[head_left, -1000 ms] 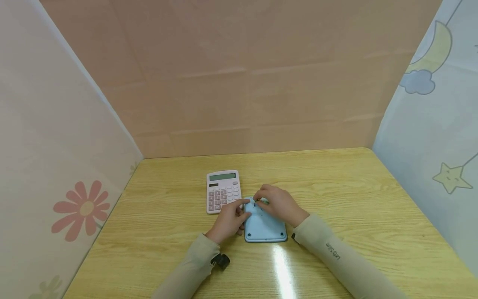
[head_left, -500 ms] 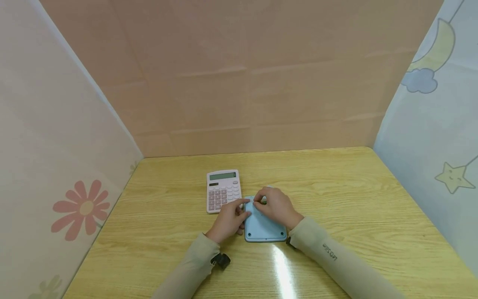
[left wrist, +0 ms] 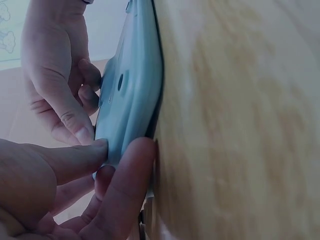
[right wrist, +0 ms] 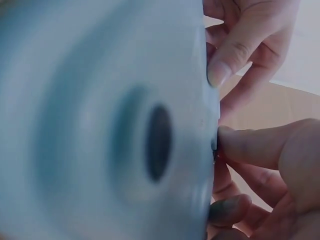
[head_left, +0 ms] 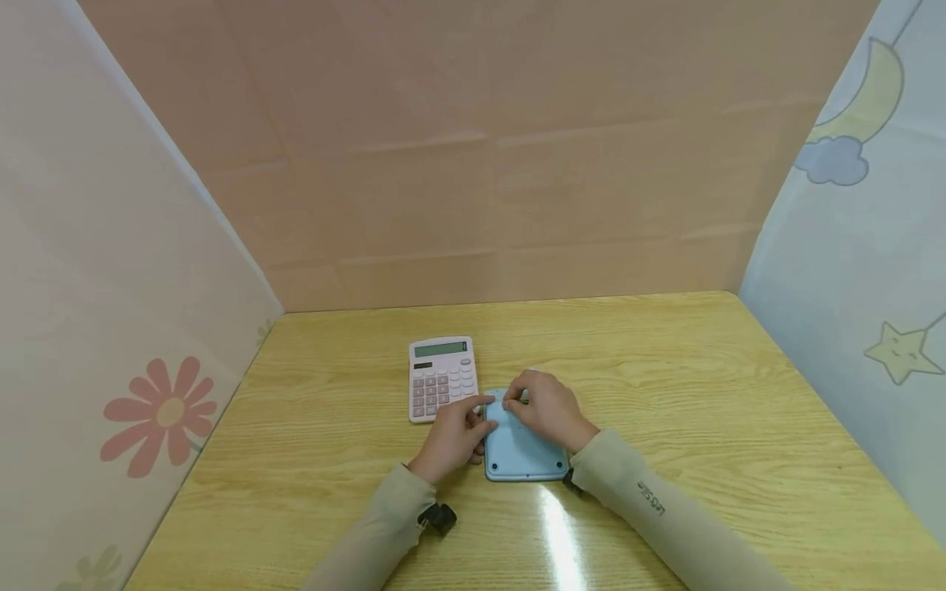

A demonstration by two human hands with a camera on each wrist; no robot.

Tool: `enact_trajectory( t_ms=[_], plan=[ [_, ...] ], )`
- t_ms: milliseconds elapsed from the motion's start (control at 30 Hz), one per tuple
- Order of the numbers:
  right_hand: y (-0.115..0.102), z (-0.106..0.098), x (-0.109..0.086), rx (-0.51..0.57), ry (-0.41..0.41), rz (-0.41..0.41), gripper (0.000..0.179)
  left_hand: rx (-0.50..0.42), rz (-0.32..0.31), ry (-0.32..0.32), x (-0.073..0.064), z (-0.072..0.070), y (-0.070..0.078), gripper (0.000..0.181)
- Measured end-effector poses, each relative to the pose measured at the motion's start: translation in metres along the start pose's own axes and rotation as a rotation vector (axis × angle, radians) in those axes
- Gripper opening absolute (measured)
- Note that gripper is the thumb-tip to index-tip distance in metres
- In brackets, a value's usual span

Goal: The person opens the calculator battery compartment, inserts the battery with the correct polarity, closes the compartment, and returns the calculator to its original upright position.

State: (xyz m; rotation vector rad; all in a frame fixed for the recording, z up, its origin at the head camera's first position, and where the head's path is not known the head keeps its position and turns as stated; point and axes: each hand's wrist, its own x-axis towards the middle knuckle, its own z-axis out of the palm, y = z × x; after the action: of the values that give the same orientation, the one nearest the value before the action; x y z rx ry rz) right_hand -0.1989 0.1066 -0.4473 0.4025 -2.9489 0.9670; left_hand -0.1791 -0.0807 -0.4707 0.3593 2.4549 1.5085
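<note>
A light blue calculator (head_left: 526,451) lies face down on the table, with dark round feet near its front corners. My left hand (head_left: 449,439) grips its left edge, thumb (left wrist: 87,157) on the back and a finger (left wrist: 131,175) at the underside. My right hand (head_left: 545,409) is bent over the far part of the back. Its thumb (right wrist: 250,146) presses at a small gap there. Within its curled fingers sits a small dark green thing (right wrist: 224,210), battery-like, mostly hidden.
A pink calculator (head_left: 442,369) lies face up just behind the left hand. Wood-grain tabletop (head_left: 665,369) runs all around, bounded by a tan sheet (head_left: 488,205) at the back and printed sheets at both sides.
Over the last second my right hand's fingers have drawn together over the small dark opening in the blue calculator's back, and the wrist has shifted slightly left. The left hand keeps its grip.
</note>
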Motion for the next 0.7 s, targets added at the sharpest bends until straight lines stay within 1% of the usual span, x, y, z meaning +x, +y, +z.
enact_trajectory(
  t_ms=[133,433,567,700],
  plan=[
    [0.0,-0.002,0.002,0.004,-0.029,0.024,0.011,-0.005,-0.002,0.002,0.0,0.0,0.001,0.042],
    [0.001,-0.011,0.011,0.039,-0.141,0.107,0.008,-0.019,-0.02,-0.003,-0.001,-0.001,0.002,0.042],
    [0.003,-0.01,0.013,0.048,-0.151,0.125,0.008,-0.026,-0.033,-0.004,-0.001,-0.001,0.001,0.042],
    [0.005,-0.01,0.014,0.062,-0.146,0.117,0.008,-0.033,-0.037,-0.002,0.001,-0.001,0.001,0.042]
  ],
)
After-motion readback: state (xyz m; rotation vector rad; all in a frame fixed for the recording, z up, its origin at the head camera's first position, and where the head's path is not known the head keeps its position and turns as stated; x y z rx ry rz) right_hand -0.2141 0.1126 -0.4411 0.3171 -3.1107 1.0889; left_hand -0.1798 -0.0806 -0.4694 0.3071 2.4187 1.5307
